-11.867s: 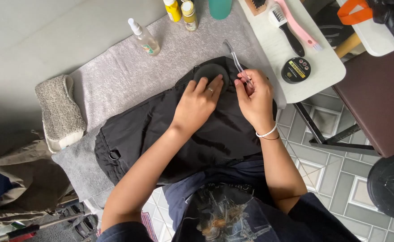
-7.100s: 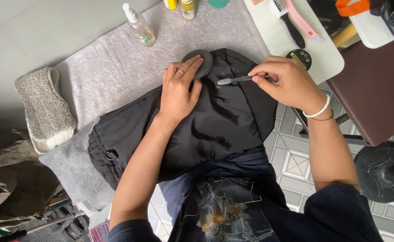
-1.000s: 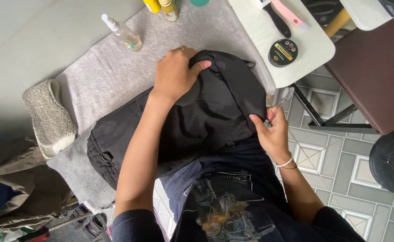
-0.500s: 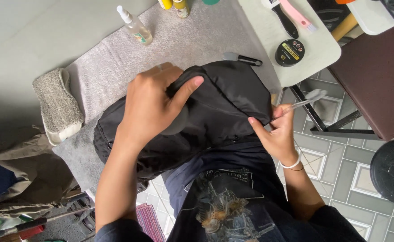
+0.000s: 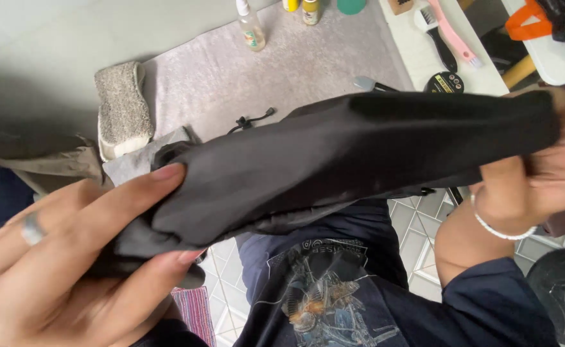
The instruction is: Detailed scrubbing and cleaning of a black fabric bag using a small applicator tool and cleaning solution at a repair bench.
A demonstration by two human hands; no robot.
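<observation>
**A:** How do the person's hands sit?

**B:** The left hand [image 5: 70, 257] fills the lower left, close to the camera, palm turned inward. Its fingers [image 5: 122, 199] are curled and pinch one bunched end of the black garment [image 5: 334, 160], a silver ring on one of them. The right hand [image 5: 539, 173] is raised at the right edge, wrist bent, a pale beaded bracelet [image 5: 497, 225] around it. Its fingers are closed over the garment's other end, though the cloth hides most of them.

**A:** And the garment itself?

**B:** It is held in the air between the two hands, stretched into a long band above the worktop [image 5: 244, 83] and the person's lap. The fabric is smooth, matte and thin, folding softly at the left.

**A:** What lies beneath?

**B:** A grey, nubby towel covers the worktop. A coarse, pale rectangular pad [image 5: 122, 109] lies at its left, a small clear spray bottle [image 5: 252, 29] stands near the top, and a round black tin [image 5: 444, 82] sits to the right, beside a pink-handled brush [image 5: 452, 32].
</observation>
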